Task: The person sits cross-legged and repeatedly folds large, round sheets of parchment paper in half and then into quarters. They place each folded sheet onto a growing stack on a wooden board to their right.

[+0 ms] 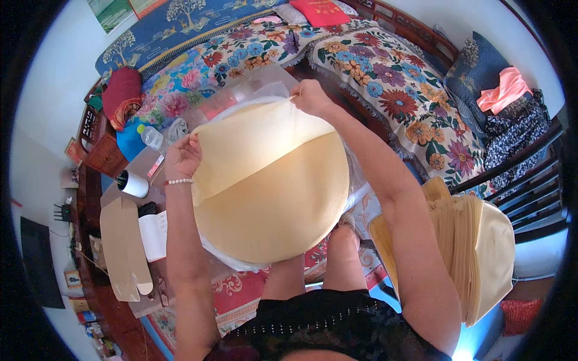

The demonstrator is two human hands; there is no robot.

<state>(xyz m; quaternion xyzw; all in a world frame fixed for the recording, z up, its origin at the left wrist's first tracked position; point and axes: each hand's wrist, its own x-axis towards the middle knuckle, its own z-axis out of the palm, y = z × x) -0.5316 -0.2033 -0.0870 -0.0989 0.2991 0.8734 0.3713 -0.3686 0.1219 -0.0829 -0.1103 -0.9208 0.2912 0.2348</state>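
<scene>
A large round stack of thin, pale yellow sheets (271, 203) lies before me on clear plastic. Its top sheet (253, 140) is partly raised, and light shines through it. My left hand (184, 155), with a beaded bracelet (177, 182) at the wrist, pinches the sheet's left edge. At the far right edge of that same sheet, my right hand (310, 97) grips it between thumb and fingers. To the right, a thick bundle of folded, similar sheets (465, 252) rests on a chair seat. The material of the sheets cannot be told.
On the table's left are a plastic bottle (152, 136), a white cup (134, 184), an open notebook (153, 234), a flattened cardboard piece (122, 248) and eyeglasses (163, 291). Flower-patterned covers (397, 85) lie beyond. A dark slatted chair back (528, 180) stands at right.
</scene>
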